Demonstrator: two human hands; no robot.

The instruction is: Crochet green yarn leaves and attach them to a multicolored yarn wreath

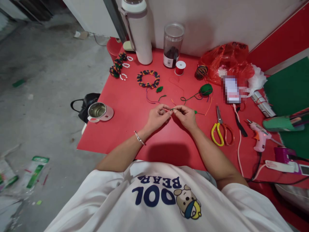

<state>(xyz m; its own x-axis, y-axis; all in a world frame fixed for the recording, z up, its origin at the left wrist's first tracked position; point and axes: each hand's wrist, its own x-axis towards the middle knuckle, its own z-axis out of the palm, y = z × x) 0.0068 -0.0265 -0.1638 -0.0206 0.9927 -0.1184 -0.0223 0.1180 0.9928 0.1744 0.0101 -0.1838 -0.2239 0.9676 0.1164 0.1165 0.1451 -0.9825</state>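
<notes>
My left hand (158, 118) and my right hand (185, 116) meet over the red table, thumbs and fingers pinched together. A short bit of green yarn (172, 109) shows between their fingertips, and both hands grip it. Past my right hand a small green piece (195, 112) sticks out, with a thin line running on from it; its kind is unclear. Behind the hands lie a small green knitted piece (159, 89), a green yarn snippet (162, 98) and a green yarn ball (206, 89) with a loose tail. Further back rests a multicoloured braided ring (148, 72).
Scissors (220, 120) and a pink glue gun (260, 135) lie to the right, among cables. At left stands a metal mug (102, 111). A white thermos (142, 35), a clear jar (173, 45), a red thread spool (180, 68) and a red plastic bag (225, 58) line the back.
</notes>
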